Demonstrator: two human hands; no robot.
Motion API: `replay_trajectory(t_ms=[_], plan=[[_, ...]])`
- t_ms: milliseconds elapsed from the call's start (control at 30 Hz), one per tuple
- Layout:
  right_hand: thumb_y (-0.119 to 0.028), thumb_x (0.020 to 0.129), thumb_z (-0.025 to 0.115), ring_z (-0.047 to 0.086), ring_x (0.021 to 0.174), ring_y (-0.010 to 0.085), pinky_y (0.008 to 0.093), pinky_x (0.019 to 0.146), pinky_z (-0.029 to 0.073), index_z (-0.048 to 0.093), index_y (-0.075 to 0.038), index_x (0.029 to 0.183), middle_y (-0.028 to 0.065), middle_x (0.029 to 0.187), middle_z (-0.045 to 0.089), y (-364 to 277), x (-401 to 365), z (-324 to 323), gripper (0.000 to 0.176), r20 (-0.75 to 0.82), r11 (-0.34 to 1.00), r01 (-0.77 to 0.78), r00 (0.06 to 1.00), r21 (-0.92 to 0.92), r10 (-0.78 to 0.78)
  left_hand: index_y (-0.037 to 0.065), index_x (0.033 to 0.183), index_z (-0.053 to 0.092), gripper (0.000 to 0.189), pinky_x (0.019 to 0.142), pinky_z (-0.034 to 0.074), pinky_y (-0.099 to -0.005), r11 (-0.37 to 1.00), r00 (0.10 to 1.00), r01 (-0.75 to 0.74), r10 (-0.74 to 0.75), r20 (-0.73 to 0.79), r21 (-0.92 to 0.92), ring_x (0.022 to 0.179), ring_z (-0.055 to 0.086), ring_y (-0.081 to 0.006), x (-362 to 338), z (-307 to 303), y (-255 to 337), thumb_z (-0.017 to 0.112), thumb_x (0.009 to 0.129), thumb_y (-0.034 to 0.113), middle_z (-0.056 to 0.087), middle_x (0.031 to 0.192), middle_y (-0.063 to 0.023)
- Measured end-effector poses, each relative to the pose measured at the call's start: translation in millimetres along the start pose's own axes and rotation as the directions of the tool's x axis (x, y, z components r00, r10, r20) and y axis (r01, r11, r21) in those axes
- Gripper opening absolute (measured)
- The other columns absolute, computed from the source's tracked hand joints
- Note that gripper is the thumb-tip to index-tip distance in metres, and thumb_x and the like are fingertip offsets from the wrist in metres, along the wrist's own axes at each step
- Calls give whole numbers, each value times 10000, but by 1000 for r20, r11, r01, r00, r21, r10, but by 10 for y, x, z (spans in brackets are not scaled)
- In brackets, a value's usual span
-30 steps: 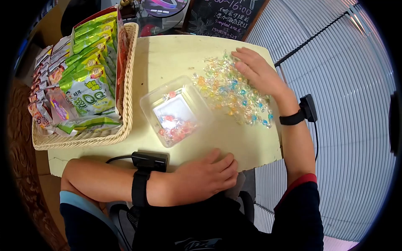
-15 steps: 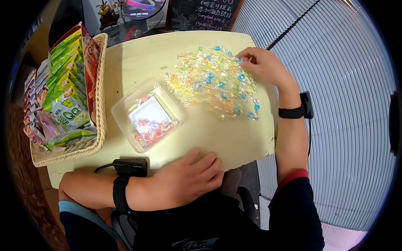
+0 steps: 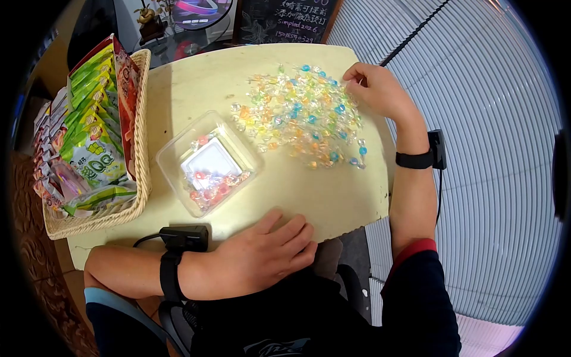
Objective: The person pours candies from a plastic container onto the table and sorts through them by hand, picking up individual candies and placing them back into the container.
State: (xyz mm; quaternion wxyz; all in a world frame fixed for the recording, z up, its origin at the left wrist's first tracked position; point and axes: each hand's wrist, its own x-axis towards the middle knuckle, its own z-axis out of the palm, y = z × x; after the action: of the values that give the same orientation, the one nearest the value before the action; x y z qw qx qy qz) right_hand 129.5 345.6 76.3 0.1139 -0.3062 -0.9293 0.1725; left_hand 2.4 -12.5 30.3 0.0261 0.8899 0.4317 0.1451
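A spread of small wrapped candies (image 3: 297,116) in blue, orange, yellow and clear lies on the far half of the pale yellow table (image 3: 333,196). My right hand (image 3: 380,92) rests at the pile's far right edge. Its fingers are curled, with the tips among the candies, and whether they pinch one is hidden. A clear plastic container (image 3: 169,172) left of the pile holds several red and pink candies. My left hand (image 3: 262,253) lies flat on the table's near edge, fingers slightly apart, holding nothing.
A wicker basket (image 3: 141,119) packed with green and pink snack packets (image 3: 89,140) fills the table's left side. A chalkboard sign (image 3: 279,18) stands beyond the far edge. Both wrists carry black bands with small devices. Grey ribbed flooring (image 3: 476,149) lies to the right.
My right hand lifted from lying flat on the candies and drew back to the pile's far right edge with curled fingers. My left hand stayed put. The view shifted slightly.
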Motion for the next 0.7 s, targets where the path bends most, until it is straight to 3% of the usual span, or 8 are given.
replay_trajectory(t_ms=[133, 200, 233, 300, 400, 700], plan=[[-130, 987, 707, 671, 843, 161, 334, 789, 555, 756, 15, 1147, 77, 942, 746, -39, -7, 60, 222, -42, 999, 46, 998, -9, -47, 52, 1376, 606, 469, 1119, 455, -468, 1000, 1000, -9, 9, -17, 9, 1360, 549, -338, -3, 1, -12, 671, 963, 264, 586, 1336, -175], [-192, 980, 694, 749, 916, 316, 402, 838, 584, 755, 10, 1159, 189, 1030, 781, 95, 57, 197, 277, -45, 984, 176, 983, -23, -177, 57, 1362, 609, 451, 1115, 456, -461, 999, 999, -3, 5, -42, 48, 1355, 554, -325, 2, 23, -22, 669, 969, 270, 591, 1337, -162], [-192, 980, 694, 749, 916, 316, 402, 838, 584, 755, 10, 1159, 189, 1030, 781, 100, 72, 234, 277, -29, 979, 204, 979, 5, -204, 62, 1348, 613, 433, 1111, 456, -455, 996, 998, -8, 14, -65, 89, 1351, 558, -312, -24, 40, -8, 666, 975, 276, 596, 1339, -149], [-181, 978, 706, 743, 926, 314, 399, 844, 583, 748, 21, 1166, 183, 1042, 773, 73, 59, 189, 279, 1, 996, 94, 996, -1, -94, 65, 1331, 615, 413, 1107, 456, -448, 995, 996, 30, -22, -83, 94, 1350, 559, -300, -32, 113, 15, 663, 981, 277, 600, 1341, -137], [-170, 977, 712, 738, 913, 318, 400, 840, 584, 742, 30, 1153, 175, 1023, 767, -5, 43, 200, 268, -25, 998, 62, 998, 3, -62, 72, 1310, 619, 382, 1104, 452, -438, 995, 994, 40, -30, -106, 92, 1355, 556, -283, -29, 137, 35, 658, 990, 277, 605, 1341, -117], [-179, 936, 713, 745, 903, 339, 431, 841, 582, 736, 17, 1076, 186, 1008, 765, -28, 53, 178, 241, -4, 997, 68, 998, -47, -69, 88, 1345, 621, 416, 1119, 445, -451, 990, 997, -26, 35, -69, 136, 1377, 543, -284, -23, 102, 13, 651, 986, 295, 609, 1338, -113]])
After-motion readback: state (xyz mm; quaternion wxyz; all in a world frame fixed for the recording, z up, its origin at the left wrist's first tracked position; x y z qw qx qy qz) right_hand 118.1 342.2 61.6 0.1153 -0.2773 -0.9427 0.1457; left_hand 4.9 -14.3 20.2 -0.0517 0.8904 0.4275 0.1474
